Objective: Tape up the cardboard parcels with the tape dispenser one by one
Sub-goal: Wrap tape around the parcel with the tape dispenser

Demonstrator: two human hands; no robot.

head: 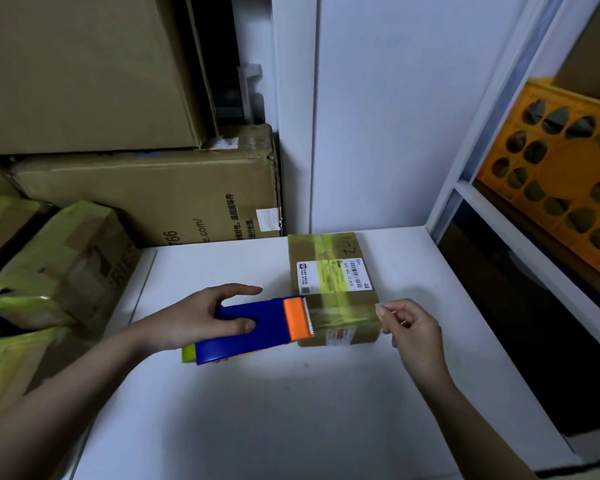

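A small cardboard parcel (329, 271) with a white shipping label and yellowish tape bands lies on the white table (291, 410). My left hand (201, 317) grips the blue tape dispenser (253, 327), whose orange cutter end sits at the parcel's near left edge. A strip of clear yellowish tape (343, 318) stretches from the cutter across the parcel's near end. My right hand (409, 327) pinches the strip's free end at the parcel's near right corner.
Large cardboard boxes (146, 195) are stacked at the back left, with tape-covered boxes (59, 268) beside the table's left edge. A white shelf frame (499, 209) with an orange crate (561, 168) stands on the right. A white wall panel (378, 116) rises behind the parcel.
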